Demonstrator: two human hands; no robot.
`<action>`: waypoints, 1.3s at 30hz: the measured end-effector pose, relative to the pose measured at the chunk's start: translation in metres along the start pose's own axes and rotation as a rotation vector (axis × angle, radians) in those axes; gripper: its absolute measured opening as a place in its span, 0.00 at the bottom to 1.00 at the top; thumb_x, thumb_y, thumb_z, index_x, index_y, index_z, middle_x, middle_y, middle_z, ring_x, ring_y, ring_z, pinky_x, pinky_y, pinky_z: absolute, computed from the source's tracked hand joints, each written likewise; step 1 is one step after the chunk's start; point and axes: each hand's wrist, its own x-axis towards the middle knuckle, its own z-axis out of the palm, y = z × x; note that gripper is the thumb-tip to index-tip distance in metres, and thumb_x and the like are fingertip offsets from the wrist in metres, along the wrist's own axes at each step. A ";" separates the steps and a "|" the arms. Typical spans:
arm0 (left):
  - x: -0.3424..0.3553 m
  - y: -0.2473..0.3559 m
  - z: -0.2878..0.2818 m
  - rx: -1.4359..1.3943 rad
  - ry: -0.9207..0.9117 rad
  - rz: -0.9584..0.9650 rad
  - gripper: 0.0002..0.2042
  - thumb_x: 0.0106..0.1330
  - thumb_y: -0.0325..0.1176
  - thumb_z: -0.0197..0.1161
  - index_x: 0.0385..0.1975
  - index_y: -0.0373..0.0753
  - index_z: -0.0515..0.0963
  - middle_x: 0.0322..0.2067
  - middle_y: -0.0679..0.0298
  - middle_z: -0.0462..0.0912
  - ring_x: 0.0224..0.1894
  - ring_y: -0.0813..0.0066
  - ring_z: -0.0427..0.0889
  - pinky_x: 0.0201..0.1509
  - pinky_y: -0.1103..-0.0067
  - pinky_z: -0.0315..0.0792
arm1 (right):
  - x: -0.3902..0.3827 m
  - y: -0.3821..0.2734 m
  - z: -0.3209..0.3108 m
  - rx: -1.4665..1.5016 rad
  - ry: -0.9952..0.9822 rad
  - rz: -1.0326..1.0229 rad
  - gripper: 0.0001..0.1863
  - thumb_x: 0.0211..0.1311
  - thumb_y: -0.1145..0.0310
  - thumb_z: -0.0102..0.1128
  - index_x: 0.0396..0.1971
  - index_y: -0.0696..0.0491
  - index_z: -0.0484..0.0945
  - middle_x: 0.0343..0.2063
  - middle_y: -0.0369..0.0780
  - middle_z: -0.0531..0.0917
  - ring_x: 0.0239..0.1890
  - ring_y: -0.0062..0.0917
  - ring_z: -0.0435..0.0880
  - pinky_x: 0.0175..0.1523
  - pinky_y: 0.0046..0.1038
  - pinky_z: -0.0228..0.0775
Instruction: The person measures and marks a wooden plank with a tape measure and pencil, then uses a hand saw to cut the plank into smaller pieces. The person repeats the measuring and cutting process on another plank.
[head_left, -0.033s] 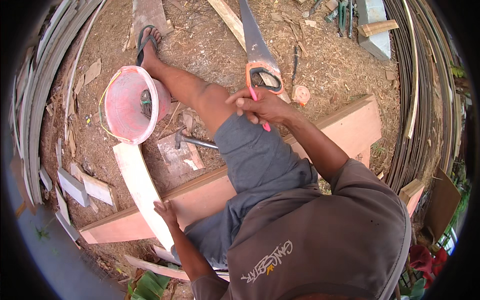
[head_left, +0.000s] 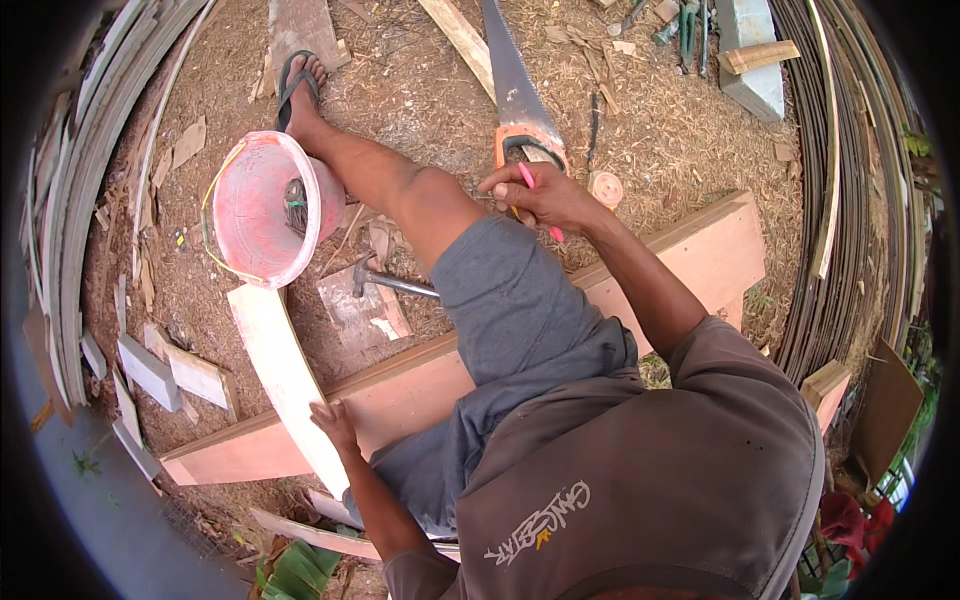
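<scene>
Centrally, the relation to note is that between the pale board (head_left: 275,350) and the two hands. The board lies ahead and to the left of the seated person, its long axis running from beside the pink bucket (head_left: 325,190) back toward the body and slanting slightly rightward; its bowed outline may owe something to the lens. It passes across the top of the pinkish beam (head_left: 410,385), which runs from left to right. The left hand (head_left: 335,424) is the nearer, touching the board's right edge close to this crossing; its fingers are laid over the edge, but whether the thumb closes beneath cannot be told. The right hand (head_left: 540,198) is well apart from the board, farther forward and to the right, with the bent leg (head_left: 430,200) between. Its fingers are closed on a pink pen (head_left: 527,176), which projects on both sides of the grip, slanting across the hand; seen from this hand, the board lies leftward and back toward the body. A handsaw (head_left: 518,95) lies on the ground just beyond the right hand, blade pointing away, while a hammer (head_left: 400,284) lies between the board and the leg.
</scene>
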 end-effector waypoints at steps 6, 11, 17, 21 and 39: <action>0.018 0.001 0.001 0.191 0.055 -0.079 0.45 0.68 0.56 0.61 0.76 0.34 0.50 0.74 0.34 0.49 0.77 0.36 0.43 0.79 0.57 0.50 | 0.001 0.122 -0.042 -1.099 0.006 -0.064 0.22 0.72 0.64 0.52 0.60 0.60 0.74 0.62 0.54 0.74 0.40 0.43 0.88 0.35 0.40 0.82; 0.010 0.003 -0.019 0.146 0.111 -0.166 0.44 0.64 0.59 0.64 0.73 0.35 0.59 0.69 0.28 0.58 0.73 0.29 0.55 0.74 0.55 0.60 | 0.016 0.189 -0.012 -1.564 0.158 -0.027 0.34 0.66 0.66 0.50 0.72 0.57 0.59 0.68 0.53 0.69 0.38 0.36 0.89 0.35 0.35 0.84; 0.008 -0.054 -0.016 -0.028 0.244 -0.235 0.42 0.62 0.53 0.68 0.73 0.37 0.60 0.70 0.34 0.57 0.71 0.35 0.60 0.73 0.57 0.63 | 0.026 0.140 -0.022 -1.137 0.252 0.097 0.20 0.70 0.60 0.51 0.59 0.48 0.73 0.56 0.51 0.78 0.37 0.48 0.87 0.35 0.45 0.79; 0.018 -0.091 -0.021 -0.045 0.265 -0.275 0.46 0.65 0.53 0.66 0.76 0.38 0.49 0.73 0.36 0.51 0.70 0.38 0.64 0.71 0.58 0.66 | 0.029 0.129 -0.051 -1.135 0.204 0.090 0.16 0.68 0.60 0.57 0.52 0.48 0.80 0.41 0.54 0.85 0.45 0.52 0.84 0.46 0.49 0.74; 0.010 -0.115 -0.071 -0.159 0.028 -0.347 0.58 0.45 0.54 0.81 0.74 0.40 0.53 0.76 0.41 0.41 0.40 0.52 0.88 0.42 0.66 0.84 | 0.006 0.182 -0.024 -0.028 0.413 0.177 0.31 0.64 0.49 0.62 0.51 0.63 0.76 0.41 0.45 0.84 0.40 0.37 0.83 0.45 0.39 0.75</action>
